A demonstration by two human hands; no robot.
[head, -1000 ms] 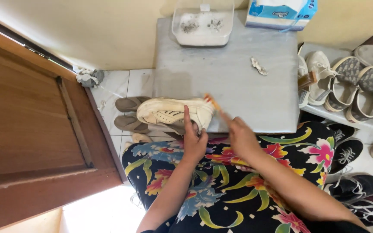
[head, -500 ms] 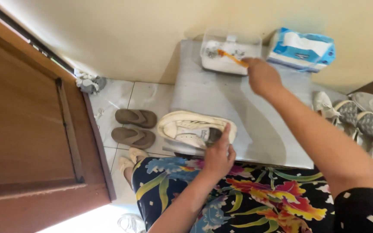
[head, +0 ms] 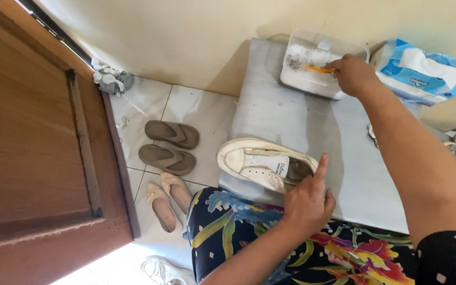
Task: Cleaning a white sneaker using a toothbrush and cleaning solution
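A cream-white sneaker (head: 262, 164) lies on its side at the near left edge of a low grey table (head: 312, 126). My left hand (head: 307, 200) rests against its heel end, index finger pointing up. My right hand (head: 353, 74) reaches to the far side and holds an orange-handled brush (head: 320, 68), its head dipped into a clear plastic tub (head: 317, 63) with whitish contents.
A blue-and-white tissue pack (head: 420, 71) lies right of the tub. On the tiled floor sit brown flip-flops (head: 170, 145), beige flats (head: 167, 200) and a crumpled rag (head: 113, 80). A wooden door (head: 32, 148) stands at left. More shoes lie at the right edge.
My right hand has gone from the sneaker out to the tub at the far side with the brush. The left hand stays at the sneaker.
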